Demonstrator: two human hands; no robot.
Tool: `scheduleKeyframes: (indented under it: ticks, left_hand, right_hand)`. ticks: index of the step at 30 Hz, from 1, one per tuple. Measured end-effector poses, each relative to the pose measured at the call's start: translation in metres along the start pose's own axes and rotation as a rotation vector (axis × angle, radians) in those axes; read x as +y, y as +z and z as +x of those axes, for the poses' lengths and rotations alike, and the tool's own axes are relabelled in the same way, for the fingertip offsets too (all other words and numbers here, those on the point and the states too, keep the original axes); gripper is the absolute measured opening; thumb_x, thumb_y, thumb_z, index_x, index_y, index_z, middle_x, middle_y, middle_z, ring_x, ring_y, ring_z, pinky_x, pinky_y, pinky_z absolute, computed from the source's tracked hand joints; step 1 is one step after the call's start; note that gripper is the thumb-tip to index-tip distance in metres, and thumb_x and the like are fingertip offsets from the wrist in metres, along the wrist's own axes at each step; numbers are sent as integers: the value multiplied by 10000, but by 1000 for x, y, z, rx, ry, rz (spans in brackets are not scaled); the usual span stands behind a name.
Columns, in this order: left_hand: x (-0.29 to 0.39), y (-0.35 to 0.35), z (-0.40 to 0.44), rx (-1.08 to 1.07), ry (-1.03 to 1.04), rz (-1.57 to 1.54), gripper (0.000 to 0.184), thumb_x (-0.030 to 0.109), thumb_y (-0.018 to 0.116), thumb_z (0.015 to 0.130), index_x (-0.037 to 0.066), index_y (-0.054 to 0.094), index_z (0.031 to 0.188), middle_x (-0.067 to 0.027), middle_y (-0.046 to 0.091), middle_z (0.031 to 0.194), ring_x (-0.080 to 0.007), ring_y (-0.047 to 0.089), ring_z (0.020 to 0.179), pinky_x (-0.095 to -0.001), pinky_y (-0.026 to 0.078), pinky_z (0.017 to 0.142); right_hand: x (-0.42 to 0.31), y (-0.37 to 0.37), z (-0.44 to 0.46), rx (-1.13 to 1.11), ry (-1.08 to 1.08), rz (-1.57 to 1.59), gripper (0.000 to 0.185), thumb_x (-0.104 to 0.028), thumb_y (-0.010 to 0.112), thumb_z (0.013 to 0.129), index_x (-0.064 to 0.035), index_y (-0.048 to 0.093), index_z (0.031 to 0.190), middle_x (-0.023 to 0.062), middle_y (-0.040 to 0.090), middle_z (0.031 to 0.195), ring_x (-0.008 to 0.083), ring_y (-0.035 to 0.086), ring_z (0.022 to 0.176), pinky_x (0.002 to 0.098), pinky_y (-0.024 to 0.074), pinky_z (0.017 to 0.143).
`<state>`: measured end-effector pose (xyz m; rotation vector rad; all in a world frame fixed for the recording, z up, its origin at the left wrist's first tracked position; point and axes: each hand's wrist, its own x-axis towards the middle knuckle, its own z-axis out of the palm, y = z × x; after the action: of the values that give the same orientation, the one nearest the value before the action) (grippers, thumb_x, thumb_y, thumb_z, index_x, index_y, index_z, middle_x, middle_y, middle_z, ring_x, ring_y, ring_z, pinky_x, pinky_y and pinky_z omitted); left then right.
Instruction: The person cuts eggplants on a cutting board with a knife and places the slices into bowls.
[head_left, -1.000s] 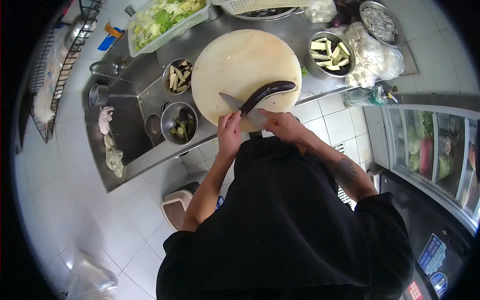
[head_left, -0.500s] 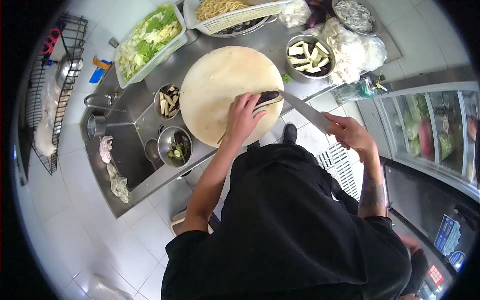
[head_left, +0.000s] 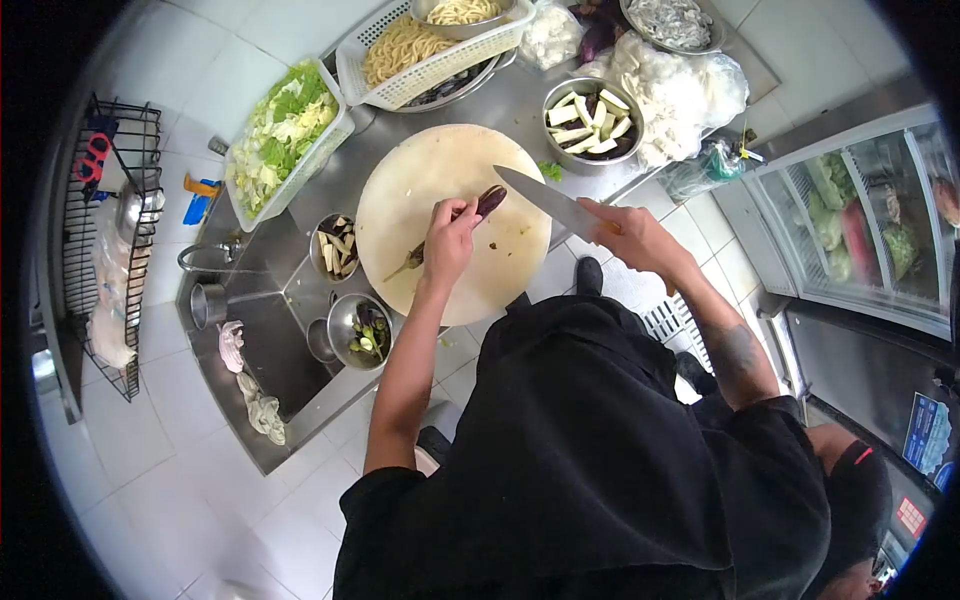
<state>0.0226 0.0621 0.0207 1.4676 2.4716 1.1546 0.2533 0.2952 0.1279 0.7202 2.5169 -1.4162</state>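
Observation:
My left hand (head_left: 447, 245) is closed on a dark purple eggplant (head_left: 491, 200) on the round cutting board (head_left: 480, 150). Its rounded end points up and right beyond my fingers, while its stem end shows below them; my hand covers the middle. In my right hand (head_left: 638, 240) is a large kitchen knife (head_left: 548, 204), gripped by its handle. The blade reaches over the board's right side, with its tip just above and apart from the eggplant's end. A small dark scrap lies on the board.
A metal bowl (head_left: 549, 135) of cut eggplant stands upper right. Smaller bowls of eggplant strips (head_left: 317, 262) and stem ends (head_left: 338, 318) sit left by the sink (head_left: 258, 370). Lettuce fills a basket (head_left: 340, 130). Noodles lie in another basket (head_left: 400, 93). Another person (head_left: 862, 490) is at lower right.
My left hand has changed its hold on the eggplant, which now shows its purple skin, no pale cut face. The knife has moved left over the board. The camera view has shifted.

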Motion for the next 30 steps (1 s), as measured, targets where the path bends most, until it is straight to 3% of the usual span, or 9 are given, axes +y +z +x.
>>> scheduleKeyframes:
  ticks: [2, 6, 9, 11, 15, 17, 23, 26, 30]
  left_hand:
    - [-3, 2, -2, 27, 37, 5, 292, 34, 699, 860, 34, 731, 1151, -122, 630, 1007, -305, 607, 946, -392, 519, 803]
    - [-3, 2, -3, 11, 65, 44, 296, 24, 681, 856, 43, 733, 1146, -106, 633, 1015, -292, 611, 951, -397, 524, 809]
    - [-5, 1, -3, 6, 80, 92, 322, 21, 673, 846, 55, 731, 1161, -94, 637, 1009, -277, 615, 952, -398, 529, 822]
    - [-6, 1, -2, 2, 121, 112, 342, 12, 675, 834, 62, 727, 1169, -87, 641, 999, -269, 619, 953, -394, 531, 835]
    - [2, -5, 1, -2, 126, 115, 326, 15, 675, 838, 58, 728, 1157, -87, 641, 990, -270, 619, 953, -387, 529, 843]
    - [5, -5, 1, 4, 155, 111, 310, 22, 668, 851, 62, 734, 1151, -88, 638, 985, -272, 616, 945, -392, 526, 837]
    - [5, -6, 4, -10, 180, 114, 201, 55, 641, 918, 53, 747, 1088, -75, 633, 943, -272, 611, 907, -397, 522, 806]
    - [3, -4, 5, 13, 187, 127, 194, 59, 648, 915, 50, 747, 1082, -76, 633, 930, -271, 611, 892, -391, 520, 802]
    - [5, -2, 4, 23, 169, 92, 249, 47, 669, 883, 54, 739, 1122, -88, 631, 941, -279, 607, 888, -396, 515, 802]
  right_hand:
    - [1, -3, 11, -20, -68, -100, 525, -183, 597, 925, -144, 541, 1445, 193, 723, 864, 323, 702, 738, 437, 545, 755]
    - [-1, -13, 21, -39, -160, -109, 515, -187, 590, 928, -144, 548, 1440, 183, 715, 837, 295, 695, 701, 419, 550, 723]
    - [-12, -22, 23, -132, 12, -121, 516, -186, 595, 930, -156, 549, 1443, 158, 720, 832, 256, 685, 661, 395, 556, 684]
    - [-1, -23, 28, -160, -56, -110, 524, -183, 586, 962, -222, 522, 1480, 46, 698, 793, 106, 537, 517, 299, 485, 492]
    - [-7, -30, 31, -191, -17, -126, 528, -182, 590, 958, -223, 523, 1479, 43, 690, 784, 103, 530, 503, 295, 479, 479]
    - [-14, -34, 30, -193, 22, -166, 514, -184, 605, 935, -179, 552, 1446, 128, 735, 853, 222, 685, 659, 370, 561, 669]
    - [4, -34, 52, -217, -163, -201, 515, -153, 598, 923, -158, 561, 1436, 152, 738, 873, 268, 710, 716, 378, 566, 702]
    - [17, -19, 70, -204, -267, -175, 516, -135, 594, 915, -134, 565, 1430, 158, 736, 858, 251, 700, 662, 372, 566, 665]
    - [-7, 0, 77, -266, -144, -47, 511, -143, 595, 913, -113, 569, 1423, 154, 729, 823, 223, 671, 579, 364, 555, 602]
